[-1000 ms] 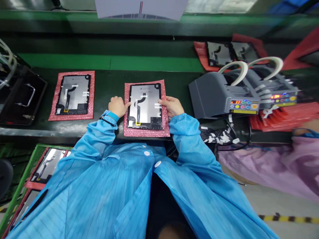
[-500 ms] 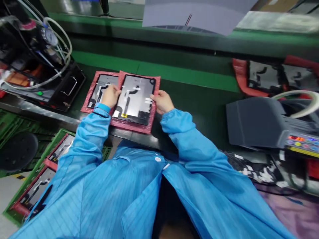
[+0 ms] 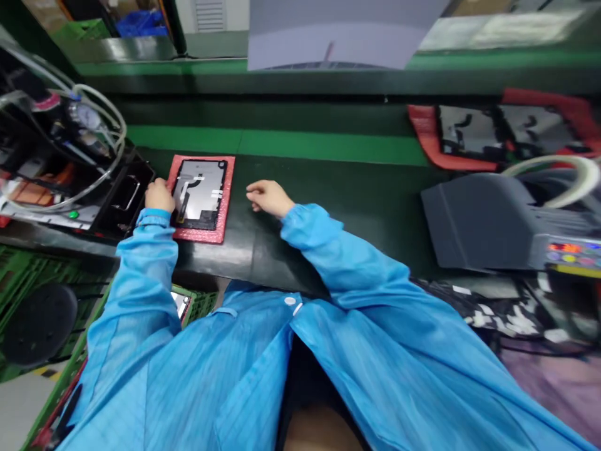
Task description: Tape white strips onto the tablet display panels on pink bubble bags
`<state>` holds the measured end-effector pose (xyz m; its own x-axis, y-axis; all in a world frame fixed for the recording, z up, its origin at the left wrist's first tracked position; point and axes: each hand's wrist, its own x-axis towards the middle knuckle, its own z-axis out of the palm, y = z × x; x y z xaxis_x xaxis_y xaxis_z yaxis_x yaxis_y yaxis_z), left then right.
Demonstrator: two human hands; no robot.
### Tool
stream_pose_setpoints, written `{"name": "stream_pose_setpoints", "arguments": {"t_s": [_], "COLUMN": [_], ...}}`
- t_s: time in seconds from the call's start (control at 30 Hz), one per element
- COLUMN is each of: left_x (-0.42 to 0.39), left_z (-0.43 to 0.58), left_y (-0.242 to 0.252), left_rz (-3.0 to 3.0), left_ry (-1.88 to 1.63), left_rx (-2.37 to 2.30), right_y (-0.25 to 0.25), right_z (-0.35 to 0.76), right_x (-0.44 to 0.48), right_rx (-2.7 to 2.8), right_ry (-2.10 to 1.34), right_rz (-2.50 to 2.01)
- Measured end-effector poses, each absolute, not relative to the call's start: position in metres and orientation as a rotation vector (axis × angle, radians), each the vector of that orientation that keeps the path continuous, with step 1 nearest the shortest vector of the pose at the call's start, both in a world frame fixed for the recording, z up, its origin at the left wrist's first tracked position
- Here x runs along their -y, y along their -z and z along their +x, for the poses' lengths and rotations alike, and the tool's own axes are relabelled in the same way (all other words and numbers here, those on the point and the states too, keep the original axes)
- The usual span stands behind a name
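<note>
While the display panel [image 3: 201, 194] is laid flat on a pink bubble sheet [image 3: 200, 235] on the desk [image 3: 328, 188], just right of the black machine box [image 3: 113, 216], the left hand [image 3: 159, 195] is placed between box and panel. Its fingers are set at the sheet's edge nearest the box; whether the sheet is gripped, and how far they are open, cannot be told. The right hand [image 3: 271, 198] is held farther right of the box, fingers partly open and loosely curled, nothing seen held. A gray dispenser [image 3: 474, 219] is noted well apart to the box's right.
</note>
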<state>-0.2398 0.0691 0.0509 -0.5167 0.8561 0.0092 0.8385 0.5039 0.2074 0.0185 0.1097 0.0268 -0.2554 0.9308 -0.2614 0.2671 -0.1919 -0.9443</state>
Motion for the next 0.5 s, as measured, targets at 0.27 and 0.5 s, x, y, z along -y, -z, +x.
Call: {"name": "stream_pose_setpoints", "arguments": {"t_s": [0.27,0.5], "left_x": [-0.085,-0.23], "left_z": [-0.014,0.181], "left_y": [-0.095,-0.042], "left_rz": [2.433,2.234], "left_ry": [-0.333,-0.208], "left_rx": [-1.627,-1.502], "right_y": [-0.033,-0.022], "right_z": [0.249,0.357], "right_x": [0.02,0.075], "right_rx": [0.792,0.237], "right_ry": [-1.084,-0.505], "right_rz": [-1.416,-1.524]}}
